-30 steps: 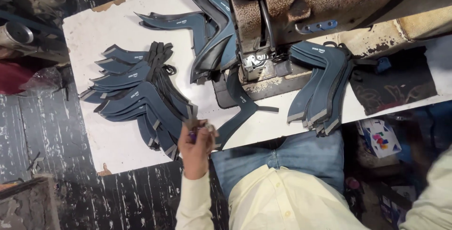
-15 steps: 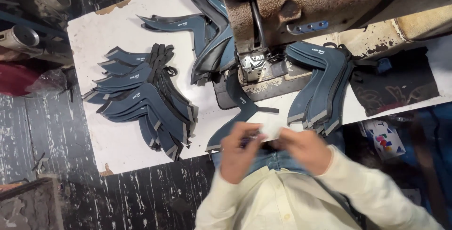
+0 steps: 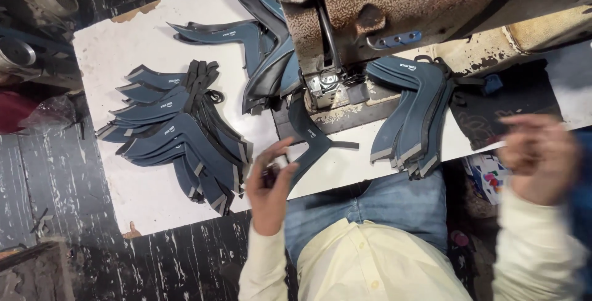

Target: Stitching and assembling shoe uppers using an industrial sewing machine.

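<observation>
Our left hand [image 3: 269,187] pinches a small dark bit at the bench [image 3: 154,196] edge, right beside the blue piece [image 3: 311,141] under the sewing machine [image 3: 382,11]. Right hand [image 3: 539,156] is blurred, can't tell its grip.

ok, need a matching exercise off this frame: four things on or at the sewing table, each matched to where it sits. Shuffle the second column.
Things:
1. fanned pile of blue pieces
2. single blue piece
3. stack of blue pieces
4. left hand

Places:
A. at the table's near edge, pinching a small dark object
B. right of the needle, by the machine base
C. spread over the table's left part
D. under the sewing machine needle

Pairs: 1-C, 2-D, 3-B, 4-A
</observation>
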